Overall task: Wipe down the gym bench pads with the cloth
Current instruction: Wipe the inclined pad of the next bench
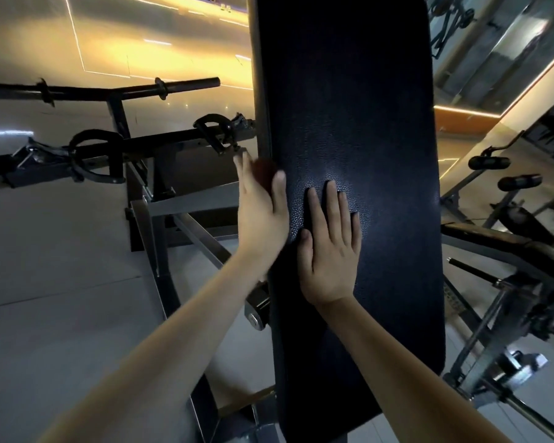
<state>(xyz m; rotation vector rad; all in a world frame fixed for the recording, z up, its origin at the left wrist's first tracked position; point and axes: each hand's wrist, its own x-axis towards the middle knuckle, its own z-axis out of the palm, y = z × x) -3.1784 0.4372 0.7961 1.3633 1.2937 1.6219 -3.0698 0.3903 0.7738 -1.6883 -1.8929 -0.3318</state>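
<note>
A long dark navy bench pad (359, 123) with a pebbled surface runs up the middle of the view. My left hand (261, 209) is at the pad's left edge, thumb on the top face and fingers down the side. It holds a small dark reddish cloth (264, 172), blurred, between thumb and fingers against that edge. My right hand (330, 247) lies flat on the pad just to the right of the left hand, fingers straight and spread, holding nothing.
The bench's grey steel frame (186, 219) and a barbell rack with bars (125, 87) stand to the left over a pale tiled floor. Another bench and machine with roller pads (506, 183) crowd the right side. A mirror wall is at the upper right.
</note>
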